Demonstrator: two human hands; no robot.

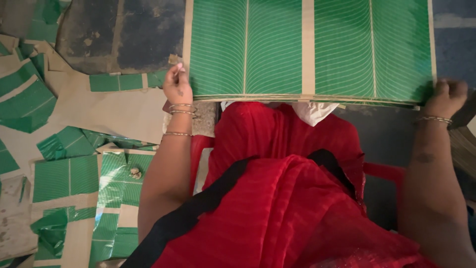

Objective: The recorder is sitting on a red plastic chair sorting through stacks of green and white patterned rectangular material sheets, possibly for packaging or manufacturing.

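There, a stack of green sheets [307, 49] printed with pale curved lines lay across the person's lap, above the red garment [282, 198]. The left hand [177, 85] pinched its near left corner, fingers closed on the edge. The right hand [445, 98] gripped the near right corner. Green paper scraps [64, 173] littered the floor at the left.

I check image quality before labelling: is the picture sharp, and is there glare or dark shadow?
Head view: the stack of green sheets is sharp and evenly lit; the right hand sits in dim shadow, slightly soft; faint sheen on the green scraps beside the left hand.
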